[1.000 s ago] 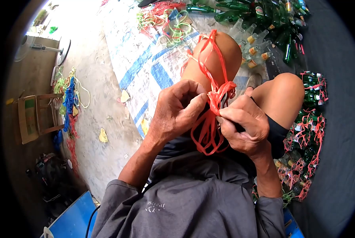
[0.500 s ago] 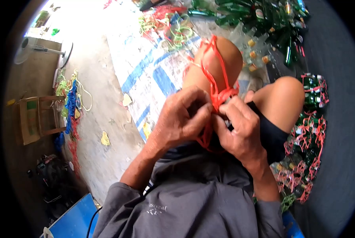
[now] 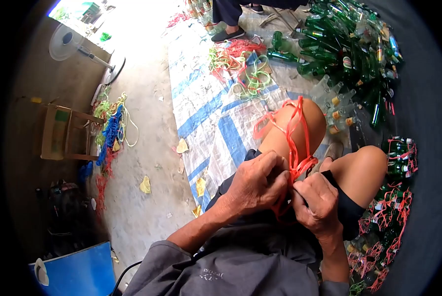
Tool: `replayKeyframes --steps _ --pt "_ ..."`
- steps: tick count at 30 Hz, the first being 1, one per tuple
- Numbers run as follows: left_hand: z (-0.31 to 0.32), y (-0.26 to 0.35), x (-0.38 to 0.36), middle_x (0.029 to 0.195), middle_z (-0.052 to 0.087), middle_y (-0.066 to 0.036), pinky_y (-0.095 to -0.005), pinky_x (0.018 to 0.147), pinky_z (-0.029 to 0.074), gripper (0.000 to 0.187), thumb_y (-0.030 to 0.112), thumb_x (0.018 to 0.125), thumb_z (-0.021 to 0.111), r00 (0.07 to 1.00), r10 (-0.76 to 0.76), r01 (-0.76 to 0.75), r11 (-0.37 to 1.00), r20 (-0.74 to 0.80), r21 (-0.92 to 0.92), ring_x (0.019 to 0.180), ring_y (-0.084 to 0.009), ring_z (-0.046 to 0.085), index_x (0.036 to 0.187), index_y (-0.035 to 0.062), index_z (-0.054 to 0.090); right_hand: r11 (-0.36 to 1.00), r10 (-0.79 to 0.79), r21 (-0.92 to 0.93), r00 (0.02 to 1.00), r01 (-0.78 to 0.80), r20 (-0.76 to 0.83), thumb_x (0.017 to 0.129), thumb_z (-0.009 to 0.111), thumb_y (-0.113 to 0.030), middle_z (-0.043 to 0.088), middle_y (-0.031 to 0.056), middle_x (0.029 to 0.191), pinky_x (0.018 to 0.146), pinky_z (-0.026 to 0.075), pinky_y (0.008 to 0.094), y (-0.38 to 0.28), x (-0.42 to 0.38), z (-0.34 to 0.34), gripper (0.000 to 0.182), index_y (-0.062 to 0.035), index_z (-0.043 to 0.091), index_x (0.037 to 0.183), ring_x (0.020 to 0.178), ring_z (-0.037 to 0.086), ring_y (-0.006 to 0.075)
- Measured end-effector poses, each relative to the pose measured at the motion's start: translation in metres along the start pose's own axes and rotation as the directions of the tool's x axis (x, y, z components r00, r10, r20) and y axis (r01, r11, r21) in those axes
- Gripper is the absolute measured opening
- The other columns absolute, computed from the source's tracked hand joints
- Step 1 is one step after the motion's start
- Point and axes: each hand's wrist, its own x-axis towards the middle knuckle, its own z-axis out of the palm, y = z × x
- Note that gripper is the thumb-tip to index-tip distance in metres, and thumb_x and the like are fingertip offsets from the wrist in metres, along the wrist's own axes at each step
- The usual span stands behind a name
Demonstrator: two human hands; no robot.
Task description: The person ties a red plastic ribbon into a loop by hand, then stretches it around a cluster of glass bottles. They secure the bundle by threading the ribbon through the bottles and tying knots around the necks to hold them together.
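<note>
A bundle of red plastic string (image 3: 296,148) is pinched between both hands just below the centre of the view. The left hand (image 3: 257,183) is closed on the strands with thumb and fingers curled tight; the right hand (image 3: 318,201) is closed on the same strands from the 3 o'clock side, the two hands touching at the knot. From the knot the string is looped up towards 12 o'clock and hooked round the raised left knee (image 3: 300,123), where it is stretched taut against the skin. The right knee (image 3: 364,170) is seen just beside the right hand, at 3 o'clock.

At 1 o'clock a heap of green glass bottles (image 3: 351,44) is spread close to the left knee, a few clear bottles (image 3: 335,103) nearly touching it. At 4 o'clock, bottles tied in red netting (image 3: 391,197) are packed against the right leg, so little free room is left on that side. A blue-and-white woven mat (image 3: 208,113) is laid out from 12 to 9 o'clock of the hands, its far end covered by loose green and red string loops (image 3: 243,66). Beyond the mat's left edge bare concrete floor (image 3: 147,163) is left open. A fan (image 3: 70,42) is set at 10 o'clock, and another person's foot (image 3: 228,33) at 12 o'clock.
</note>
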Motion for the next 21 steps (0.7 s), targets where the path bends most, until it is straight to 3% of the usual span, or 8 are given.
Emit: replayKeyframes --steps 8,14,17,21 --pt "-0.003 0.008 0.002 0.087 0.064 -0.012 -0.0346 0.065 0.053 0.018 -0.005 0.085 0.069 0.994 0.110 -0.110 0.994 -0.030 -0.014 0.074 -0.0240 0.066 0.102 0.0001 0.064 0.989 0.038 0.143 0.999 -0.034 -0.030 0.076 0.071 0.007 0.056 0.0108 0.080 0.063 0.051 0.0409 -0.001 0.002 -0.002 0.023 -0.0016 0.066 0.096 0.068 0.059 0.0311" --pt "-0.009 0.001 0.001 0.085 0.066 -0.011 -0.0356 0.063 0.056 0.016 -0.004 0.082 0.071 0.965 0.256 -0.262 0.956 0.065 0.132 0.070 -0.0280 0.069 0.097 0.0010 0.068 0.988 0.031 0.153 0.999 -0.028 -0.014 0.077 0.072 0.007 0.058 0.0120 0.081 0.065 0.052 0.0409 -0.001 0.008 -0.005 0.021 -0.0015 0.065 0.095 0.070 0.061 0.0320" --pt "-0.011 0.001 -0.001 0.083 0.065 -0.011 -0.0363 0.058 0.054 0.014 -0.003 0.082 0.072 0.966 0.252 -0.259 0.956 0.065 0.141 0.065 -0.0291 0.066 0.095 0.0010 0.067 0.986 0.028 0.166 0.999 -0.023 -0.025 0.079 0.071 0.007 0.060 0.0124 0.082 0.065 0.053 0.0401 -0.002 0.012 -0.007 0.020 -0.0014 0.067 0.097 0.071 0.062 0.0317" --pt "-0.013 0.003 -0.004 0.082 0.064 -0.013 -0.0340 0.061 0.051 0.008 0.000 0.086 0.070 0.990 0.074 -0.067 0.996 0.118 -0.060 0.069 -0.0262 0.065 0.093 0.0010 0.067 0.979 0.069 0.194 0.997 -0.059 -0.046 0.082 0.070 0.007 0.062 0.0125 0.084 0.066 0.054 0.0376 -0.003 0.012 -0.009 0.018 -0.0008 0.069 0.099 0.072 0.064 0.0301"
